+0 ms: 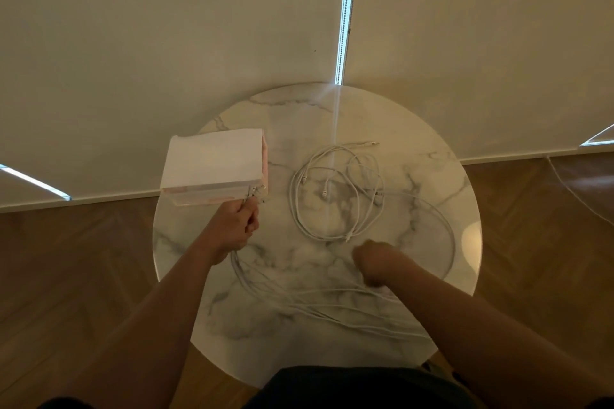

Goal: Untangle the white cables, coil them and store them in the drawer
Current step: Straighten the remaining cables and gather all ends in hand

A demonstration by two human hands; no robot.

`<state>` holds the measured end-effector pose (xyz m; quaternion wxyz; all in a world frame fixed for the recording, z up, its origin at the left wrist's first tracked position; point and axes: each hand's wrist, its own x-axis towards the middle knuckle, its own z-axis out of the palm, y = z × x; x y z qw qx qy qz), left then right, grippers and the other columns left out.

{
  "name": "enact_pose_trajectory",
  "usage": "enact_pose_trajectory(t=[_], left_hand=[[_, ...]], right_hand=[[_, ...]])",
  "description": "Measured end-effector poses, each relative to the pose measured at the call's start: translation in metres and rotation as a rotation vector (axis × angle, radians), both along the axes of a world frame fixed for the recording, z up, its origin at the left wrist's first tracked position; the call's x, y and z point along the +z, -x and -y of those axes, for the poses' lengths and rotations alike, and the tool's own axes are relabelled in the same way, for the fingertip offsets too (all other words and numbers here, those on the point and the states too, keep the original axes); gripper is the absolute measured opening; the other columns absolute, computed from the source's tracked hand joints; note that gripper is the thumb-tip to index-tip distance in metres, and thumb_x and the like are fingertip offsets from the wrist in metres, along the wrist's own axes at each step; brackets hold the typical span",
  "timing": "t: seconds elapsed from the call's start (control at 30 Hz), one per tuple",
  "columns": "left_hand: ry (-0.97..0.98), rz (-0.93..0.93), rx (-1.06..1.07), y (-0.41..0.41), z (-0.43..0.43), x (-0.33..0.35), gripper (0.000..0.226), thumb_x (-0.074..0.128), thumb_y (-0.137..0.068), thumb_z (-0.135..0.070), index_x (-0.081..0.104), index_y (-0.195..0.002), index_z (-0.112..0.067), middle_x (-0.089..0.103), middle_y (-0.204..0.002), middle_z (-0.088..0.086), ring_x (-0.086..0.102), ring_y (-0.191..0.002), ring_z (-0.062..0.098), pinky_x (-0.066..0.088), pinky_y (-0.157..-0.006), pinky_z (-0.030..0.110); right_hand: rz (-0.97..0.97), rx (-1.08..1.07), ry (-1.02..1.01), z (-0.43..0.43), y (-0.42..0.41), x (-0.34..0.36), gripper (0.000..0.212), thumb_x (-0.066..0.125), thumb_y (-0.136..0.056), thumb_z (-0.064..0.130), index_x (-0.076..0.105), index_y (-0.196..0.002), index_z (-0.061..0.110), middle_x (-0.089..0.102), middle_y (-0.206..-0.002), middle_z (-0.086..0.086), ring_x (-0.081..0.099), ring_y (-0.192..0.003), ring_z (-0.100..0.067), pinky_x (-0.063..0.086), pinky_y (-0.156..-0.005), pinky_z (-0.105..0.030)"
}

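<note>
Head view: left hand grips a bundle of white cables beside the drawer box; right hand, blurred, fisted over strands; loose cable loops on the marble table.

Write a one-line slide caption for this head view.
Left hand grips white cable ends beside the drawer box; right hand is fisted near loose cables on a marble table.

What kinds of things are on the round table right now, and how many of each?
Drawer box: 1
White cable groups: 2, a loose coil and a bundle gripped in the left hand; separate cables too tangled to count
Hands: 2, with the right hand
Total: 5
</note>
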<state>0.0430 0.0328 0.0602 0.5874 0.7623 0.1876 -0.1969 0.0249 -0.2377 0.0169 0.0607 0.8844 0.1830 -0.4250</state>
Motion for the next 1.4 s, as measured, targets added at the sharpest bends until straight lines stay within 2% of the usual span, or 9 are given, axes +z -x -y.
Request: enact_pose_trajectory(t=[0.13, 0.2, 0.27, 0.33, 0.43, 0.63, 0.8, 1.07, 1.4], left_hand=[[0.303, -0.036, 0.126, -0.003, 0.014, 0.013, 0.038, 0.036, -0.105, -0.035, 0.042, -0.073, -0.016, 0.027, -0.053, -0.004, 0.019, -0.036, 0.005, 0.014, -0.037, 0.016], [0.424, -0.023, 0.184, -0.009, 0.023, 0.02, 0.039, 0.033, -0.106, -0.034, 0.041, -0.072, -0.018, 0.027, -0.051, -0.006, 0.018, -0.034, 0.004, 0.015, -0.035, 0.015], [0.513, -0.009, 0.24, -0.017, 0.027, 0.029, 0.04, 0.029, -0.107, -0.033, 0.04, -0.071, -0.02, 0.026, -0.049, -0.007, 0.016, -0.033, 0.003, 0.015, -0.033, 0.014], [0.523, 0.006, 0.282, -0.024, 0.018, 0.034, 0.04, 0.029, -0.106, -0.036, 0.04, -0.071, -0.021, 0.025, -0.048, -0.008, 0.015, -0.032, 0.003, 0.013, -0.033, 0.013], [0.426, 0.044, 0.344, -0.03, -0.015, 0.032, 0.039, 0.032, -0.105, -0.039, 0.041, -0.072, -0.021, 0.027, -0.047, -0.009, 0.016, -0.032, 0.003, 0.012, -0.032, 0.013], [0.071, 0.113, 0.432, -0.028, -0.082, 0.012, 0.042, 0.043, -0.103, -0.04, 0.044, -0.067, -0.018, 0.034, -0.048, -0.003, 0.023, -0.031, 0.005, 0.017, -0.037, 0.012], [-0.33, 0.084, -0.103, -0.012, -0.032, -0.009, 0.053, 0.041, -0.104, -0.031, 0.066, -0.062, -0.013, 0.069, -0.066, 0.004, 0.043, -0.041, 0.007, 0.03, -0.044, 0.022], [-0.019, -0.08, -0.378, 0.03, 0.083, -0.023, 0.039, 0.038, -0.105, -0.029, 0.05, -0.076, -0.005, 0.072, -0.113, 0.007, 0.038, -0.037, 0.003, 0.031, -0.039, 0.018], [0.07, -0.114, -0.327, 0.028, 0.093, -0.022, 0.037, 0.039, -0.104, -0.03, 0.046, -0.073, -0.012, 0.054, -0.064, 0.006, 0.031, -0.04, 0.009, 0.021, -0.038, 0.022]], right_hand=[[-0.152, -0.189, -0.635, -0.063, -0.005, 0.013, 0.101, 0.075, -0.083, 0.034, 0.009, -0.156, 0.011, 0.012, -0.162, -0.007, 0.018, -0.148, -0.021, 0.018, -0.119, -0.03], [-0.229, -0.219, -0.698, -0.094, 0.003, 0.013, 0.1, 0.079, -0.078, 0.04, 0.019, -0.154, 0.013, 0.024, -0.159, -0.006, 0.025, -0.145, -0.02, 0.02, -0.12, -0.032], [-0.235, -0.371, -0.828, -0.114, 0.013, 0.012, 0.058, 0.079, -0.079, 0.039, 0.061, -0.127, 0.011, 0.066, -0.12, -0.005, 0.061, -0.107, -0.013, 0.046, -0.102, -0.035], [-0.284, -0.506, -0.936, -0.119, 0.016, 0.01, 0.036, 0.07, -0.088, 0.037, 0.073, -0.079, 0.002, 0.067, -0.061, 0.002, 0.056, -0.054, -0.004, 0.052, -0.065, -0.025], [-0.423, -0.561, -0.868, -0.094, 0.014, 0.009, 0.056, 0.059, -0.095, 0.041, 0.052, -0.051, 0.007, 0.051, -0.039, -0.001, 0.047, -0.035, -0.011, 0.043, -0.049, -0.024], [-0.567, -0.58, -0.582, 0.028, 0.023, -0.024, 0.047, 0.063, -0.093, 0.039, 0.047, -0.055, 0.015, 0.042, -0.041, 0.004, 0.038, -0.036, -0.01, 0.037, -0.05, -0.031], [-0.762, -0.9, -0.738, 0.035, 0.013, -0.016, 0.027, 0.049, -0.098, 0.021, 0.051, -0.072, 0.015, 0.028, -0.059, 0.001, 0.023, -0.047, -0.01, 0.017, -0.046, -0.024], [-0.466, -0.694, -0.674, 0.003, -0.001, 0.028, 0.031, 0.043, -0.101, 0.019, 0.054, -0.073, 0.01, 0.043, -0.061, -0.004, 0.039, -0.049, -0.014, 0.034, -0.047, -0.026], [-0.432, -0.685, -0.691, 0.006, -0.01, 0.035, 0.028, 0.053, -0.096, 0.019, 0.065, -0.082, -0.001, 0.049, -0.06, -0.004, 0.042, -0.047, -0.012, 0.037, -0.047, -0.025]])
